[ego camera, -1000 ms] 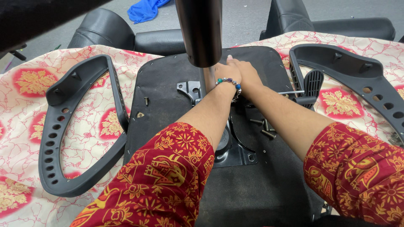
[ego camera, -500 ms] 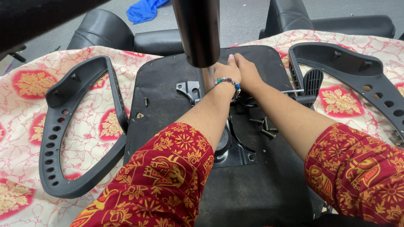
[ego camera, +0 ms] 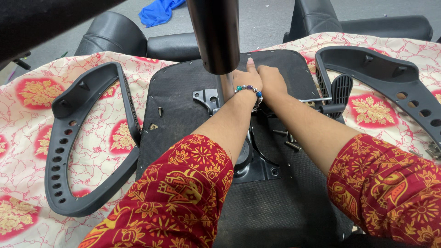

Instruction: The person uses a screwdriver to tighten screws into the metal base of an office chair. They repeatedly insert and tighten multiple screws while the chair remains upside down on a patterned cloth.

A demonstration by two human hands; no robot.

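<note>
Head view, hands: the left hand (ego camera: 248, 80), with a bead bracelet (ego camera: 248, 89) on its wrist, and the right hand (ego camera: 272, 82) meet at 12 o'clock on the upturned chair seat (ego camera: 179, 101), just behind the dark gas cylinder (ego camera: 215, 34).
Grip: both hands press close together on the seat's underside; the fingers are partly hidden, so I cannot tell what, if anything, they pinch.
Mechanism: the metal tilt plate (ego camera: 257, 160) lies on the seat at centre, the cylinder rising out of it, its lever (ego camera: 337, 94) pointing to 2 o'clock.
Fasteners: loose bolts (ego camera: 287, 138) lie at 4 o'clock of the hands, one screw (ego camera: 160, 111) at 9 o'clock.
Armrests: the left armrest (ego camera: 87, 138) at 9 o'clock and the right armrest (ego camera: 390, 87) at 3 o'clock rest on the patterned cloth (ego camera: 27, 119), not bolted on.
Progress: judging by this, the plate is placed; the bolts and both armrests remain.
</note>
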